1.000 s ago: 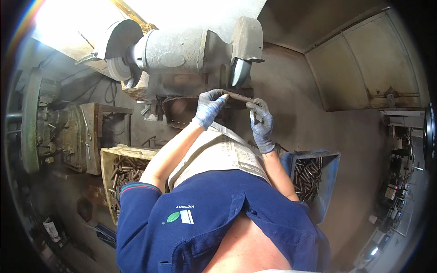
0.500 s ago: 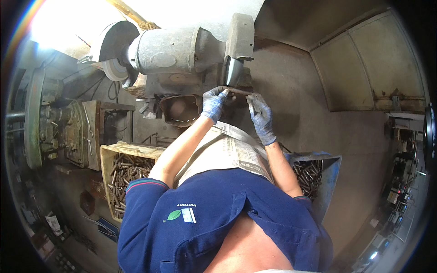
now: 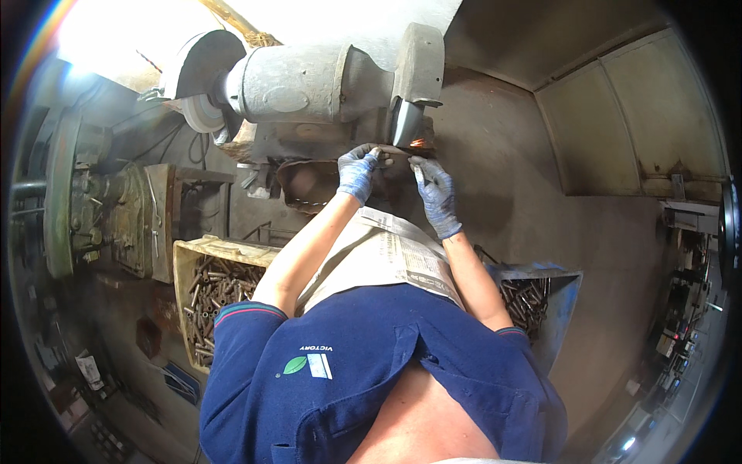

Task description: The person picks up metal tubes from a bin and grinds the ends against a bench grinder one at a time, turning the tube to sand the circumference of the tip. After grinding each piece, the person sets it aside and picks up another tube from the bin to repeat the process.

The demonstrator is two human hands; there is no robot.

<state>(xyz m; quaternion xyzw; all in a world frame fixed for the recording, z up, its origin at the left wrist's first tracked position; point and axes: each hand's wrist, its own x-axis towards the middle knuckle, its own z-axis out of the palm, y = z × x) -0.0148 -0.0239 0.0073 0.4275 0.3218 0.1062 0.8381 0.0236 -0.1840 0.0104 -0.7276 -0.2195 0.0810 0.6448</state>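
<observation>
Both my hands wear blue gloves with dark, dirty fingers. My left hand (image 3: 358, 173) pinches one end of a short dark metal rod (image 3: 396, 150), and my right hand (image 3: 437, 196) grips its other end. The rod lies roughly level against the lower edge of the right grinding wheel (image 3: 407, 124) of a grey bench grinder (image 3: 294, 83). Orange sparks (image 3: 418, 143) fly just right of the contact. My fingers cover both rod ends.
A cream crate (image 3: 232, 247) of metal pieces stands left of me, a blue-grey crate (image 3: 564, 309) of similar pieces at right. Newspaper (image 3: 398, 251) covers my lap. Below the grinder sits a ragged-edged container (image 3: 297, 203). Greenish machinery (image 3: 116, 220) is at far left.
Sparks now show at the right wheel. The rod has come up against the wheel, and my right hand has moved slightly left and up. The whole view has shifted a little.
</observation>
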